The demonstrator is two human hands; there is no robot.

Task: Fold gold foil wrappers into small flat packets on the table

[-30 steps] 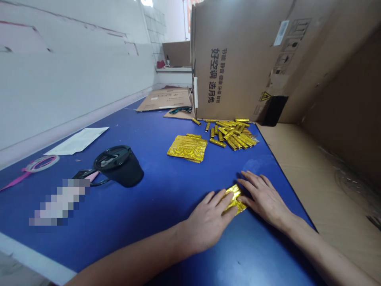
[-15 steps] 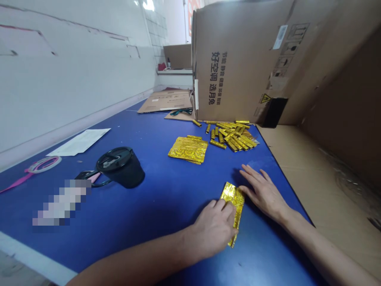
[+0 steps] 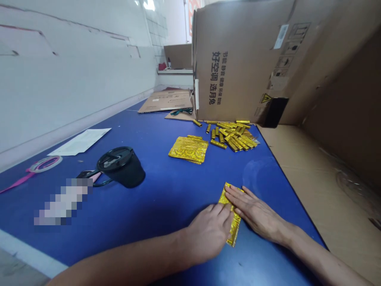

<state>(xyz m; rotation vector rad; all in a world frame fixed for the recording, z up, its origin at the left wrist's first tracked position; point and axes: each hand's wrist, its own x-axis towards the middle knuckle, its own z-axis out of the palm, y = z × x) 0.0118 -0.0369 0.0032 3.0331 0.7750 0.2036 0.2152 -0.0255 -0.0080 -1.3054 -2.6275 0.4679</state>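
1. One gold foil strip, folded flat, lying on the table, long axis running toward the person, its lower end showing past both hands.
2. One left hand, palm down and flat, fingertips resting on the strip's left edge; not clenched, no grasp.
3. One right hand, fingers extended and flat over the strip's upper part; released, pressing rather than gripping.
4. One blue table, bearing everything listed below except the carton.
5. One foil stack, flat and square, ahead of the hands, well apart from them.
6. One heap of foil sticks, loose, just beside the stack.
7. One cardboard carton, printed with dark characters, standing at the table's far edge, the sticks near its base.
8. One black cup, lidded, lying tilted at left.
9. One white paper, beyond the cup.
10. One pink tape roll, near the table's left edge.
11. One blurred object, unidentifiable.
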